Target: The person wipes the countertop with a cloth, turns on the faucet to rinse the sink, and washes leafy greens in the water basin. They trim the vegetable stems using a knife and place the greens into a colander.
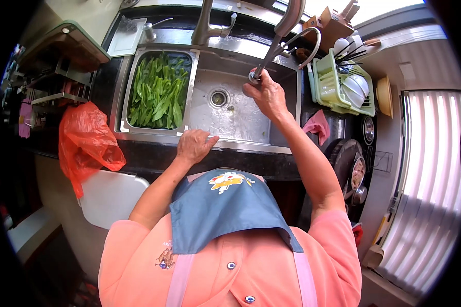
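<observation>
My right hand (269, 97) is at the lower end of the faucet nozzle (255, 76), with thumb and fingers closed around it over the right part of the steel sink (205, 115). My left hand (194, 146) rests on the sink's front edge, thumb stretched out to the right, holding nothing. Just beyond it, leafy greens (159, 92) fill a rectangular basin (124, 115) set in the left side of the sink. The drain (218, 99) lies between the basin and my right hand. The sink floor looks wet, with small green scraps near the drain.
A second faucet (202, 30) stands behind the sink. On the right are a dish rack (325, 77) with bowls, a knife block (333, 25) and a pink cloth (317, 126). A red plastic bag (89, 138) hangs at the left, beside a white board (110, 199).
</observation>
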`<state>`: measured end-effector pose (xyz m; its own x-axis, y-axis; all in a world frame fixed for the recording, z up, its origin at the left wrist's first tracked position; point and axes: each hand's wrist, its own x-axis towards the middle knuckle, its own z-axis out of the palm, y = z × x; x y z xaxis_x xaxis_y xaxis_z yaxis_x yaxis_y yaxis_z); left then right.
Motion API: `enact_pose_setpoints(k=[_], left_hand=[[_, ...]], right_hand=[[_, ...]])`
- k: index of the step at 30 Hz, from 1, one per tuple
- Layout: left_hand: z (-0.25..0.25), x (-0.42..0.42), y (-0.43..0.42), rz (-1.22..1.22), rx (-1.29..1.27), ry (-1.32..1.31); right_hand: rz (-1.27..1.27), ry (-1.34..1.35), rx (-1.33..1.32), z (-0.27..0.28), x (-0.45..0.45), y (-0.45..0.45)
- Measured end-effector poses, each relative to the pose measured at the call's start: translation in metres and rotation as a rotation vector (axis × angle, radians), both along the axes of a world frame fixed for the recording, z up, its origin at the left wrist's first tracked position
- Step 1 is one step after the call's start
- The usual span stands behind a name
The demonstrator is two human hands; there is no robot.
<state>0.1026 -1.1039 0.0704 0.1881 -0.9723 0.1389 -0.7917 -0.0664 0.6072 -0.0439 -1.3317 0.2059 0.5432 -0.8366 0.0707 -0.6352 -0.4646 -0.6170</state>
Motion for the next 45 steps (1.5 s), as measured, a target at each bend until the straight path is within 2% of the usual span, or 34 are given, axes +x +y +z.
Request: enact_pose_setpoints(k=[3,10,13,17,20,25,28,30,33,35,42,45], left_hand=[[0.002,-0.001,-0.001,-0.013,0.007,-0.002],[0.002,0.0,0.001,0.001,0.005,-0.001],[0.003,0.0,0.0,0.006,-0.011,-0.011],[0.001,0.0,0.0,-0.001,-0.011,-0.022],[0.001,-0.001,0.0,0.0,-0.008,-0.026],[0.0,-0.001,0.001,-0.007,0.004,-0.028],[0.0,-0.001,0.0,-0.006,0.047,-0.027],[0.003,0.0,0.0,-0.013,0.088,0.006],[0.005,0.001,0.002,-0.014,0.117,0.017],[0.007,0.0,0.001,-0.018,0.128,0.01],[0.008,0.002,0.0,-0.043,0.174,-0.014],[0.008,0.002,0.0,-0.05,0.179,-0.013]], right_hand=[[-0.007,-0.065,-0.027,-0.012,0.007,-0.007],[-0.014,0.193,-0.202,0.013,-0.013,-0.009],[-0.016,0.195,-0.189,0.012,-0.018,-0.011],[0.037,0.228,-0.027,0.02,-0.012,0.002],[0.069,-0.039,0.066,0.001,-0.003,0.014],[-0.031,-0.255,0.086,-0.029,0.031,0.016],[-0.092,-0.493,0.239,-0.039,0.045,-0.001],[-0.115,-0.603,0.092,-0.034,0.045,-0.014],[-0.116,-0.23,-0.254,0.037,0.025,-0.021],[-0.106,-0.022,-0.392,0.06,0.013,-0.018],[-0.039,0.242,-0.242,0.083,0.005,-0.007],[-0.044,0.15,-0.207,0.075,0.012,-0.007]])
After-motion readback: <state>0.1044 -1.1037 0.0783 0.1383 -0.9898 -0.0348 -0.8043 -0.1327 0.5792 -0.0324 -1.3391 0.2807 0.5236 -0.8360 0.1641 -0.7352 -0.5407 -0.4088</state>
